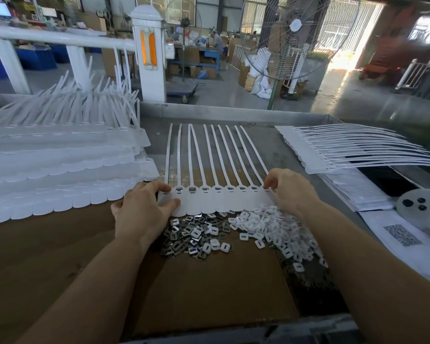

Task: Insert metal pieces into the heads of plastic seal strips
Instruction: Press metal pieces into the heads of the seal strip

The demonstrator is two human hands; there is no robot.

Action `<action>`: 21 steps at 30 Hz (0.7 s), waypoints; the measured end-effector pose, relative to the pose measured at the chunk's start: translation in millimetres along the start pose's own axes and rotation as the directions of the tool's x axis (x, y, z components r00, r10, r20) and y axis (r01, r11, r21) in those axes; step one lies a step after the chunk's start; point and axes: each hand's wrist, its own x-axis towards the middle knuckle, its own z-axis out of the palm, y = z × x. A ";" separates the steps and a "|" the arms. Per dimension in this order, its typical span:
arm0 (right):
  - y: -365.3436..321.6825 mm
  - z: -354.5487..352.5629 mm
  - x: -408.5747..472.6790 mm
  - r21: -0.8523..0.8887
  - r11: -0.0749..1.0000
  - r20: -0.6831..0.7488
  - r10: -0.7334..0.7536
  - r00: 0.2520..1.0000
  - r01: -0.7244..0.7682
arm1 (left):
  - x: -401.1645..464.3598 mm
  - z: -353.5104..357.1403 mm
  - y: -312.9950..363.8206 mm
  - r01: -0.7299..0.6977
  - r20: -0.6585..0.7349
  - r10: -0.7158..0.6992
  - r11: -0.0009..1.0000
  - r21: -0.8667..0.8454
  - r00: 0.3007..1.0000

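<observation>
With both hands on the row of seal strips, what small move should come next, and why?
Probably the left hand should fetch one piece from the metal pile. The leftmost head seems to show only a dark slot, while the other heads in the row of seal strips look shiny, apparently filled.

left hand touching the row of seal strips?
Touching. The head view shows the left hand with its thumb and fingertips pinching the left end of the row of seal strips, no gap visible.
</observation>
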 end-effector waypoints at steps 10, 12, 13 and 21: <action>-2.2 -2.1 -1.3 -0.033 0.999 0.022 -0.038 0.999 0.038 | 1.7 0.5 -1.5 -0.003 -0.002 0.003 1.000 -0.001 1.000; -1.7 -2.5 -1.5 -0.025 0.999 0.019 -0.035 0.999 0.035 | 1.5 0.5 -1.7 -0.002 0.002 0.002 1.000 0.000 1.000; -0.8 -3.1 -1.4 -0.015 0.999 0.017 -0.035 0.999 0.035 | 1.5 0.5 -1.6 -0.001 0.003 0.001 1.000 -0.002 1.000; 4.1 -0.9 1.8 0.038 0.999 -0.028 0.002 1.000 -0.001 | 1.2 1.2 0.1 0.002 0.004 -0.002 1.000 -0.001 1.000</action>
